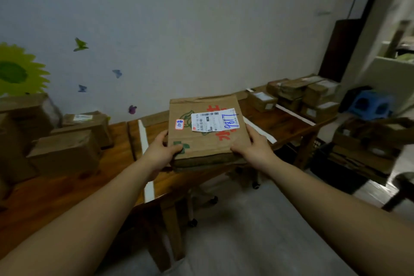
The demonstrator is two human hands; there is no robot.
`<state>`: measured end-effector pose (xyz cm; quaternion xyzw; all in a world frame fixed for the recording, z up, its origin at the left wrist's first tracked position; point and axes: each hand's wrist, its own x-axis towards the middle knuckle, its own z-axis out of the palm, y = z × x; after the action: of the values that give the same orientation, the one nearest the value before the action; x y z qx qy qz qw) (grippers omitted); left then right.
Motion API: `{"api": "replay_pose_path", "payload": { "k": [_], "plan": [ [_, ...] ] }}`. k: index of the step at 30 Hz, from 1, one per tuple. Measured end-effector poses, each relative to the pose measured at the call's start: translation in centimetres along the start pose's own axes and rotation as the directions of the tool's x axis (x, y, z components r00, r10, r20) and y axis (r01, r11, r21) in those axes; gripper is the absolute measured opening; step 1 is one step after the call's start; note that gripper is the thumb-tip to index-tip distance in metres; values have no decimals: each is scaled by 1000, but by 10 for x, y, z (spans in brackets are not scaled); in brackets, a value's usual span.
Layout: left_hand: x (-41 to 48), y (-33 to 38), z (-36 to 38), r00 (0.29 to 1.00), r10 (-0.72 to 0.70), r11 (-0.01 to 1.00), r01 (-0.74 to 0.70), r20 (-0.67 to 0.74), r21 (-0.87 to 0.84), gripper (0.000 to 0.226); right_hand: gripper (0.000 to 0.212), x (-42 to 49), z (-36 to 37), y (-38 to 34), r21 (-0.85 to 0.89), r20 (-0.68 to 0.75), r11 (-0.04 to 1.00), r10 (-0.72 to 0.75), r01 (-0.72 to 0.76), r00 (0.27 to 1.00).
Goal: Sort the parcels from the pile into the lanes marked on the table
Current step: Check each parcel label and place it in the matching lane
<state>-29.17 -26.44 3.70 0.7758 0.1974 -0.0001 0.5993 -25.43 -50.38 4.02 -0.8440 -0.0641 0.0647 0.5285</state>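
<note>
Currently, left hand [160, 152] and right hand [253, 148] grip the parcel [201, 136] by its side edges, above the table's [289, 123] front edge, between two white strips [143, 139].

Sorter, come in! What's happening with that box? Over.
Left hand and right hand both gripping the box by its near corners. Box over the table. Other boxes stacked off to both sides.
</note>
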Motion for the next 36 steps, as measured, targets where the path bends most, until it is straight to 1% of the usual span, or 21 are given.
{"api": "replay_pose_path", "payload": {
  "k": [3, 7, 14, 19, 24, 27, 31, 33, 36],
  "plan": [
    [21, 11, 50, 998, -24, 1000, 23, 62, 20, 67, 69, 15, -42, 24, 30, -49, 999, 20, -18, 999],
    [48, 24, 93, 994, -65, 997, 61, 92, 43, 65, 61, 44, -80, 47, 58, -12, 998, 30, -29, 999],
    [129, 38, 135, 990, -99, 989, 87, 99, 119, 64, 63, 124, -96, 78, 38, -22, 997, 63, -62, 998],
    [209, 42, 158, 986, -106, 989, 92, 129, 111, 61, 62, 205, -102, 95, -16, -8, 995, 99, -99, 995],
    [275, 52, 180, 979, -129, 988, 113, 158, 106, 60, 62, 280, -118, 104, -75, 42, 991, 118, -115, 992],
    [301, 53, 185, 976, -166, 981, 149, 138, 128, 61, 67, 317, -121, 108, -106, 106, 986, 137, -126, 985],
    [335, 52, 190, 973, -223, 972, 217, 65, 88, 58, 70, 373, -110, 118, -182, 206, 979, 133, -95, 970],
    [351, 48, 195, 970, -244, 967, 242, 9, 77, 52, 72, 402, -100, 128, -262, 246, 963, 134, -67, 960],
    [377, 37, 205, 956, -285, 956, 289, -72, 56, 50, 73, 444, -88, 148, -359, 335, 933, 109, 20, 936]
  ]
}}
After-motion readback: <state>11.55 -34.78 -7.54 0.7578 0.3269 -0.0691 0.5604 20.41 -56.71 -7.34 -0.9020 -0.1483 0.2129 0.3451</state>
